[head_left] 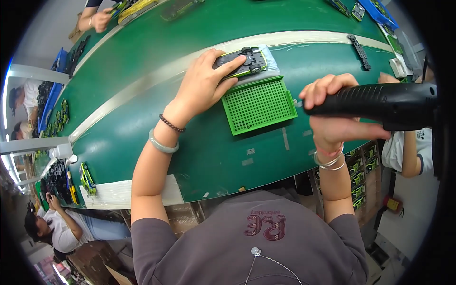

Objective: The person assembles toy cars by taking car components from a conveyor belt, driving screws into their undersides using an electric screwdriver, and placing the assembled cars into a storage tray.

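Note:
My left hand (203, 80) lies over a toy car (258, 58), which rests wheels up with its black underside showing and a yellow-green body edge. The fingers grip the car's near end and hold it against a pale blue cloth or pad (271, 61). In my right hand (335, 130) is a black powered screwdriver (373, 101), lying sideways with the fingers wrapped round it. Its tip points left, close to the right side of a green tray (264, 128) full of small round holes. The tray sits just below the car.
A dark plastic strip-like part (359, 52) lies at the far right. Green toy cars stand at the left, one (87, 178) near the table edge. Blue bins (380, 14) hold more parts. Co-workers sit at both sides, and another person's hand (100, 21) works at the far left.

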`<action>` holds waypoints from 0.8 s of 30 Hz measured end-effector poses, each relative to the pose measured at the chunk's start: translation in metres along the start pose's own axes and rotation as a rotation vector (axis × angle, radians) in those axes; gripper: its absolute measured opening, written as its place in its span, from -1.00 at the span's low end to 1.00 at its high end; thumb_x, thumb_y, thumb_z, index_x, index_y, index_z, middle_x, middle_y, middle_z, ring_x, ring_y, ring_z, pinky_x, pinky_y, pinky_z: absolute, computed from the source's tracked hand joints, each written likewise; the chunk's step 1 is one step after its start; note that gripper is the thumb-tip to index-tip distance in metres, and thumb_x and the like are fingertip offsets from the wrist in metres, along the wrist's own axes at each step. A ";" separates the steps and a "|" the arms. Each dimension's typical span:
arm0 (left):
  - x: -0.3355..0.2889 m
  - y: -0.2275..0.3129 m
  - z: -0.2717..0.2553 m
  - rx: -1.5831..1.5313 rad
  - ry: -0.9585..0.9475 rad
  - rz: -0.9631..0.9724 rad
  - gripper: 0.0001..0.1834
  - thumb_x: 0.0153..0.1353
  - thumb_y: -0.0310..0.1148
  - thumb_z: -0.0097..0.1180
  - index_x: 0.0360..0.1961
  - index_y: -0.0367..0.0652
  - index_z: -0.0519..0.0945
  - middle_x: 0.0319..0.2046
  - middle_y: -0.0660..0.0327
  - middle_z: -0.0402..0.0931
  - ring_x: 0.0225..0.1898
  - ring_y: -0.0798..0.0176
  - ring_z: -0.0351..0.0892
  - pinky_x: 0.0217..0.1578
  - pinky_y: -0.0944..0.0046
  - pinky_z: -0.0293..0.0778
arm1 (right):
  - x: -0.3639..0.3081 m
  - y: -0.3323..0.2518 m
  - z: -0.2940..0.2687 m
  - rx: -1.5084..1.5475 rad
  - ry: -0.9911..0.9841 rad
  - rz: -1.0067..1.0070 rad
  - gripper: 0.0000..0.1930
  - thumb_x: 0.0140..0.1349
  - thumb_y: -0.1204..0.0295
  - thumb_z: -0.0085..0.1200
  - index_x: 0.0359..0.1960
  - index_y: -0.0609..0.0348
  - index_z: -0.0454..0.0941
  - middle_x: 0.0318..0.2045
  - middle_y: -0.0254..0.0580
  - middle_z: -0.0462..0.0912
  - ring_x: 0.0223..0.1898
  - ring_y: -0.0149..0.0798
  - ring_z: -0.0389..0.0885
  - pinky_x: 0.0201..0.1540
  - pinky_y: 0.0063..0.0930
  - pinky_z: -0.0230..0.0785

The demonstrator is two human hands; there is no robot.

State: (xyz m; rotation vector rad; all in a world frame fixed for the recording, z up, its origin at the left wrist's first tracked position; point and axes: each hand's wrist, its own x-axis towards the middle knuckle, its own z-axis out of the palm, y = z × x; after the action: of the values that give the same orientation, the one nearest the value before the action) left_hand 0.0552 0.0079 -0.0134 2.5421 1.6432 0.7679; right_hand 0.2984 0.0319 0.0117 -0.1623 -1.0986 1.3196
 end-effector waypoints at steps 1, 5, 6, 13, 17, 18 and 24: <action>-0.002 -0.002 0.000 0.003 -0.009 -0.015 -0.49 0.07 -0.34 0.14 0.12 0.13 0.43 -0.04 0.00 0.33 -0.02 -0.06 0.34 0.03 0.09 0.28 | -0.003 0.005 0.016 0.080 -0.067 0.014 0.17 -0.59 -0.72 -0.73 -0.45 0.26 0.29 -0.64 -0.14 0.43 -0.67 -0.31 0.41 -0.60 -0.48 0.32; -0.003 -0.001 0.004 0.004 0.027 -0.001 -0.50 0.08 -0.32 0.13 0.11 0.16 0.43 -0.03 0.00 0.35 -0.02 -0.06 0.35 0.02 0.09 0.29 | -0.021 0.031 0.048 0.160 -0.064 0.164 0.13 -0.47 -0.70 -0.73 -0.45 0.27 0.30 -0.65 -0.13 0.43 -0.69 -0.32 0.40 -0.61 -0.51 0.32; -0.004 -0.001 0.004 0.014 0.046 0.008 -0.50 0.09 -0.32 0.13 0.11 0.17 0.43 -0.03 -0.01 0.35 -0.02 -0.06 0.35 0.02 0.09 0.29 | -0.028 0.038 0.051 0.138 -0.014 0.220 0.11 -0.40 -0.68 -0.73 -0.45 0.27 0.30 -0.65 -0.14 0.43 -0.69 -0.33 0.40 -0.61 -0.53 0.31; -0.007 -0.006 0.010 0.040 0.113 0.022 -0.53 0.08 -0.21 0.13 0.08 0.26 0.45 -0.08 0.02 0.39 -0.04 0.01 0.38 -0.03 0.08 0.29 | -0.037 0.053 0.052 -0.080 -0.091 0.268 0.06 -0.26 -0.62 -0.73 -0.44 0.29 0.31 -0.65 -0.15 0.41 -0.65 -0.34 0.41 -0.57 -0.57 0.30; -0.008 -0.007 0.011 0.040 0.125 0.028 -0.53 0.08 -0.22 0.13 0.08 0.26 0.45 -0.09 0.04 0.39 -0.06 0.03 0.39 -0.04 0.09 0.29 | -0.040 0.057 0.053 -0.028 -0.073 0.272 0.09 -0.32 -0.65 -0.75 -0.44 0.29 0.31 -0.65 -0.17 0.41 -0.64 -0.35 0.41 -0.55 -0.58 0.30; -0.008 -0.007 0.010 0.035 0.121 0.028 -0.53 0.08 -0.22 0.13 0.08 0.26 0.45 -0.10 0.05 0.40 -0.06 0.03 0.39 -0.04 0.09 0.29 | -0.040 0.056 0.052 -0.075 -0.083 0.311 0.11 -0.44 -0.68 -0.71 -0.42 0.26 0.30 -0.64 -0.16 0.41 -0.64 -0.33 0.40 -0.55 -0.52 0.32; -0.008 -0.008 0.011 0.036 0.133 0.034 -0.53 0.08 -0.22 0.14 0.07 0.26 0.45 -0.11 0.06 0.40 -0.07 0.03 0.40 -0.05 0.09 0.29 | -0.043 0.058 0.055 -0.178 -0.074 0.366 0.14 -0.58 -0.72 -0.60 -0.40 0.24 0.28 -0.64 -0.18 0.40 -0.64 -0.32 0.39 -0.55 -0.51 0.33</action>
State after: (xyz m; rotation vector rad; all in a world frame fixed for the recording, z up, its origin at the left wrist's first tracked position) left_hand 0.0507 0.0074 -0.0278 2.6021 1.6687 0.9387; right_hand 0.2256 -0.0109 -0.0206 -0.4677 -1.2913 1.5592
